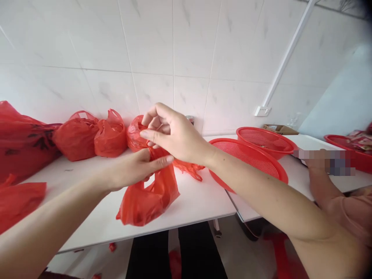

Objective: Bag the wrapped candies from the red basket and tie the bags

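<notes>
My left hand [136,168] is closed around the gathered handles of a red plastic carrier bag [151,199]. The bag hangs low over the front of the white table, with a loop opening under my fingers. Just above, my right hand [168,131] is loosely bent, its thumb and index fingertip apart and nothing visible between them. Behind my hands stands another tied red bag [134,133], partly hidden. A crumpled red bag [192,168] lies to the right.
Filled red bags [77,135] line the wall at left, beside a large one [23,143]. Red mesh baskets [250,159] sit on the right, one partly behind my right forearm. A person's arm [325,182] reaches over the table at far right. A socket [262,111] is on the wall.
</notes>
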The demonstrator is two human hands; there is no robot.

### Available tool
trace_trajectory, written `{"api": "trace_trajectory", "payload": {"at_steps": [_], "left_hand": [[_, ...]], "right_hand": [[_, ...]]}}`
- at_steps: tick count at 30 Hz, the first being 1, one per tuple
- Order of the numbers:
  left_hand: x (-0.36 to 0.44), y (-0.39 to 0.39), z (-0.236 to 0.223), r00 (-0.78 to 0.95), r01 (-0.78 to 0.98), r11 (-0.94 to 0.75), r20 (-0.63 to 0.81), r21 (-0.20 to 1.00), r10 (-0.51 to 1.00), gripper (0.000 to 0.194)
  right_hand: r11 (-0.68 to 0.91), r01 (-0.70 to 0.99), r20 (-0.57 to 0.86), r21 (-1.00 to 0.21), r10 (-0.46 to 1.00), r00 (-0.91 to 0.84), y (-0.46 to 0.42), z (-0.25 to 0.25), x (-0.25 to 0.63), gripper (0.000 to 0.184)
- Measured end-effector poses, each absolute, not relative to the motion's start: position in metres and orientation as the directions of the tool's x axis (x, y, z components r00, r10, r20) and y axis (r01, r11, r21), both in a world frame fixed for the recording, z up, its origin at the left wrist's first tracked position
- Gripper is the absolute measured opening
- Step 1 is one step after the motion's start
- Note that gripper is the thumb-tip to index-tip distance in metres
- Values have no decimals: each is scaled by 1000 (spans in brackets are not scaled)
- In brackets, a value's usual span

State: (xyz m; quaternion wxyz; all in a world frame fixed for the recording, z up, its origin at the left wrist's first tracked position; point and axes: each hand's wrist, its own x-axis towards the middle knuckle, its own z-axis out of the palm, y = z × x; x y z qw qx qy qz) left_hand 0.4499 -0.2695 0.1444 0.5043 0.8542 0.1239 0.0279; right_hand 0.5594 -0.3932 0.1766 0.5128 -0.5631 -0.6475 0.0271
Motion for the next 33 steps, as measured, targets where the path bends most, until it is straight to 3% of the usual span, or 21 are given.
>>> {"api": "trace_trajectory", "payload": {"at_steps": [3,7,11,15,17,19,23,26,29,31,33], "left_hand": [[452,-267,140,949,167,-255,-86,952,302,38],[453,-253,131,950,177,-148,-130,973,284,38],[446,-245,127,972,106,-109,-79,988,222,35],[441,-246,132,997,12,-242,7,970,77,19],[442,-247,134,999,5,-367,7,930,33,18],[446,-249,132,998,7,-487,23,873,54,26],[454,-253,118,940,1,-789,268,614,210,31],[458,-256,107,840,-23,-909,501,416,208,33],[460,-258,102,807,-59,-882,543,467,233,36],[461,-257,101,814,-76,-831,516,551,268,36],[463,-257,101,851,-82,-775,449,627,273,36]], "right_hand": [[339,706,618,-622,767,176,-388,155,568,14],[245,578,447,-778,863,236,-389,128,579,4],[348,550,538,-760,810,232,-408,118,553,6],[382,575,554,-724,818,154,-418,110,532,11],[367,624,626,-690,736,259,-411,104,538,11],[323,601,617,-731,689,381,-398,95,553,18],[227,422,407,-877,818,406,-376,76,577,31],[283,309,398,-908,815,421,-370,64,581,32],[349,30,337,-937,875,347,-372,58,582,28],[303,-176,247,-936,926,284,-374,56,583,24],[271,-274,192,-923,940,283,-375,55,582,21]]}}
